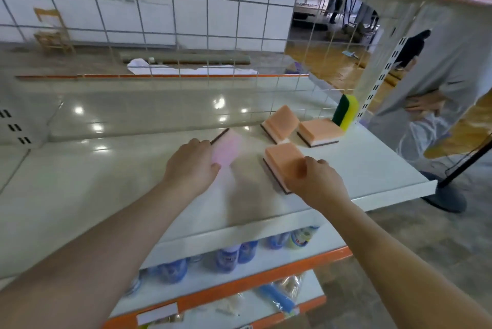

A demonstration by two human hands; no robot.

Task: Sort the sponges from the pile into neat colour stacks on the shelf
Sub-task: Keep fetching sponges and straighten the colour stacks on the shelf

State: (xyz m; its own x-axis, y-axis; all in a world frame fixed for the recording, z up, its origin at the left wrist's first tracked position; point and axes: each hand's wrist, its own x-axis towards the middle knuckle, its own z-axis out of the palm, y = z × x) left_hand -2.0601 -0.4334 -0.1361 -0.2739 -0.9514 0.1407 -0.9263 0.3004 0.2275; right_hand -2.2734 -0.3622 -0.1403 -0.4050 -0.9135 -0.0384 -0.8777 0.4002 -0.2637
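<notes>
My left hand [190, 162] grips a pink sponge [226, 148], blurred, held just above the white shelf [106, 190]. An orange sponge with a dark scouring base [281, 159] lies on the shelf, and my right hand [314, 182] holds its near corner with curled fingers. Two more orange sponges sit further back: one tilted [281, 122], one flat [319, 131]. A yellow and green sponge [346, 110] stands on edge against the shelf upright at the back right.
A wire grid panel [186, 35] backs the shelf. Lower shelves hold blue bottles [229, 256] and packaged goods [277, 296]. A person in grey [439, 83] stands just past the shelf's right end, beside a black floor stand [450, 195].
</notes>
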